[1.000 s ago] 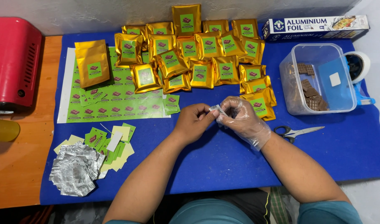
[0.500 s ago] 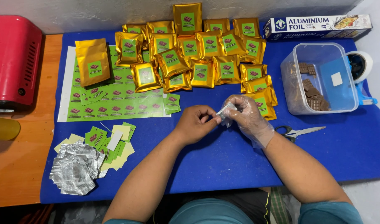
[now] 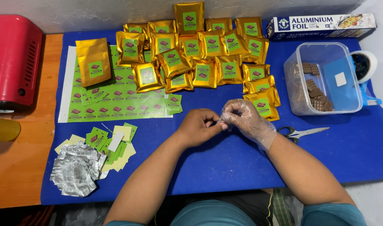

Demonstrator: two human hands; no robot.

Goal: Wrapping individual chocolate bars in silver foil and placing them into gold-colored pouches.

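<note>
Left hand [image 3: 198, 126] pinches, perhaps, the gloved right hand [image 3: 246, 121]'s fingertip (curled); gold pouches [image 3: 200, 58] behind.

Bright, even light from overhead, no hard shadows. Only soft, short shadows under the forearms on the blue tabletop [image 3: 225, 167]. Glare on the gold pouches [image 3: 204, 71], on the crumpled foil pile [image 3: 76, 173] and on the clear plastic tub [image 3: 321, 79]. The thin glove on the right hand [image 3: 246, 121] shows faint sheen. Focus is sharp across the centre, no motion blur at the hands. Slight wide-angle bend at the edges; bottom corners go darker.
</note>
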